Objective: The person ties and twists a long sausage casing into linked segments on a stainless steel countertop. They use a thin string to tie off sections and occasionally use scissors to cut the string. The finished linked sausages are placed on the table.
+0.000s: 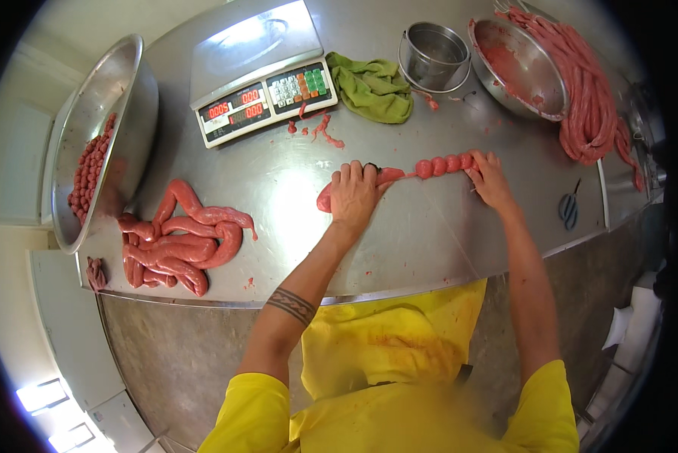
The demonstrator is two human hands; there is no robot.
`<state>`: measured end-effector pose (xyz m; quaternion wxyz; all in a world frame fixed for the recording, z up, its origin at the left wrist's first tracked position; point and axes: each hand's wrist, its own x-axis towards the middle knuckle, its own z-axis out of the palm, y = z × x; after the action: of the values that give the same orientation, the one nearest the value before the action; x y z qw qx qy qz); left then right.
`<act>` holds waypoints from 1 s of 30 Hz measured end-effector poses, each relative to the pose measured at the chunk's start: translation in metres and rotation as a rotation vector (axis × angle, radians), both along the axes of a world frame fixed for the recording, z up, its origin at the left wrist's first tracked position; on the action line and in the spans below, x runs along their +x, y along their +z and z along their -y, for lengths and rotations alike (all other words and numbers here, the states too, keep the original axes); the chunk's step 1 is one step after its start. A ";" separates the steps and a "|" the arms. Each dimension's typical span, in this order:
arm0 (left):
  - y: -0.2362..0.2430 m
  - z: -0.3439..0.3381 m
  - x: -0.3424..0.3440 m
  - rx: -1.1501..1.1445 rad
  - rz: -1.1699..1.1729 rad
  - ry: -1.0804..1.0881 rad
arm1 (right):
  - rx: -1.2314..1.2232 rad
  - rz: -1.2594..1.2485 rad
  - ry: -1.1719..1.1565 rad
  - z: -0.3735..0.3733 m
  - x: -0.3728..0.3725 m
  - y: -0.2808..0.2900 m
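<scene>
My left hand [354,192] is closed over a short length of filled pink sausage [325,196], whose narrowing end pokes out to the right past a small dark item at my fingers that I cannot make out. From there a thin twisted stretch runs to a row of several round sausage links [439,165] on the steel table. My right hand [487,177] grips the right end of that row, thumb and fingers pressed round it.
Steel table [407,249] holds loose sausage coils [180,245], a scale [263,98], green cloth [369,87], bucket [433,57], scissors [569,208] and small scraps [325,132]. At left stands a large bowl [127,174] with small links; at back right, a bowl [516,68] beside heaped sausage [580,113].
</scene>
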<state>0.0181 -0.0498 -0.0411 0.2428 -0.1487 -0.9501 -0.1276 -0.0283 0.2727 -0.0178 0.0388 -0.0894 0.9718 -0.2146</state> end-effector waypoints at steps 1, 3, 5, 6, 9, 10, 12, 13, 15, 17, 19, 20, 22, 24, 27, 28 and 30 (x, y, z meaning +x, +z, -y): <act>-0.003 0.007 0.006 -0.022 0.043 0.069 | -0.024 -0.062 0.042 0.000 0.001 -0.001; -0.007 0.015 0.009 -0.010 0.169 -0.009 | 0.004 -0.056 0.053 -0.001 0.000 -0.001; -0.007 0.016 0.006 0.015 0.283 -0.056 | 0.013 -0.057 0.068 -0.002 -0.002 0.000; -0.006 0.015 0.004 0.039 0.310 -0.036 | 0.018 -0.054 0.074 -0.003 -0.004 0.000; 0.003 0.012 0.011 0.077 0.222 0.051 | -0.009 -0.064 0.055 -0.004 -0.007 0.001; 0.006 0.014 0.018 0.057 0.075 0.117 | -0.010 -0.021 0.052 -0.004 -0.009 0.001; 0.010 0.024 0.038 0.061 0.025 0.272 | -0.010 0.009 0.030 -0.004 -0.011 0.001; 0.010 0.031 0.049 0.085 0.125 0.362 | -0.012 0.002 0.040 -0.004 -0.012 0.001; 0.010 0.048 0.064 0.058 0.251 0.460 | 0.019 0.022 0.027 -0.003 -0.013 0.002; 0.012 0.061 0.062 0.046 0.363 0.434 | 0.005 0.007 0.057 -0.001 -0.014 0.003; 0.020 0.073 0.050 -0.044 0.546 0.334 | 0.049 0.048 0.042 0.001 -0.015 0.006; 0.026 0.080 0.039 -0.096 0.665 0.274 | 0.087 0.075 0.020 0.003 -0.015 0.007; 0.042 0.096 0.019 0.014 0.998 0.082 | 0.128 0.091 -0.012 0.007 -0.015 0.010; 0.056 0.117 0.011 0.196 1.291 -0.119 | 0.136 0.079 -0.039 0.011 -0.014 0.013; 0.058 0.146 0.021 0.779 1.450 -0.293 | 0.108 0.098 -0.084 0.016 -0.012 0.015; 0.055 0.155 0.029 0.886 1.450 -0.327 | 0.098 0.084 -0.065 0.017 -0.011 0.016; 0.041 0.168 0.053 1.091 1.402 -0.238 | 0.106 0.083 -0.063 0.018 -0.008 0.017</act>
<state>0.0706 -0.2181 0.0003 -0.3714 0.0019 -0.6656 -0.6473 -0.0368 0.2545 -0.0012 0.0771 -0.0475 0.9817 -0.1673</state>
